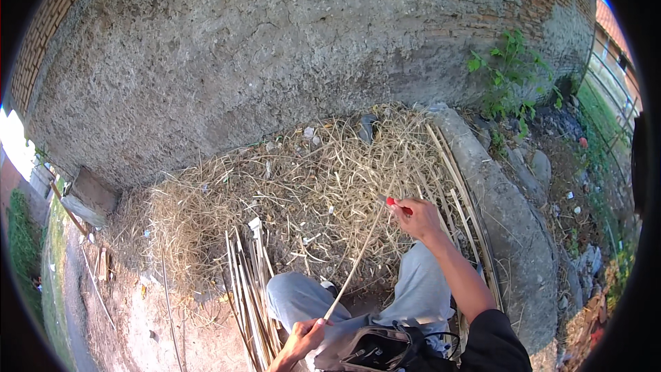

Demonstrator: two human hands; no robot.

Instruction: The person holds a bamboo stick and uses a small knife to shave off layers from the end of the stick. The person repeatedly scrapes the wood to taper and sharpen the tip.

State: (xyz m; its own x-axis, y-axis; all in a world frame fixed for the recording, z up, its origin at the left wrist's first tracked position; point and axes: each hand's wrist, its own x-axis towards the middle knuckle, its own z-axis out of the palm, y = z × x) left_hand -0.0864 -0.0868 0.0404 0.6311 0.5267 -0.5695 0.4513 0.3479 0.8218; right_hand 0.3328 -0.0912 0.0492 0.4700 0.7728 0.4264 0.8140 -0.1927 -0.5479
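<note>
My right hand [420, 219] is closed around the red handle of a small knife [392, 201], its short blade pointing left. A long, thin, pale strip [356, 264], which looks like split bamboo, slants up from my left hand [307, 336] between my knees. My left fingers are wrapped round the strip's lower part. The strip's far end reaches the knife blade; whether the blade touches it I cannot tell. Under both hands, grey trousers [303, 297] cover my bent legs, and a black bag [379, 350] rests at my lap.
Bundled strips [249, 289] lie beside my left leg, and longer strips [451, 169] beside my right. Dry shavings [330, 186] spread over the ground ahead. A rough plastered wall [275, 62] rises behind them. A concrete edge [492, 200] curves along the right, near a green plant [513, 72].
</note>
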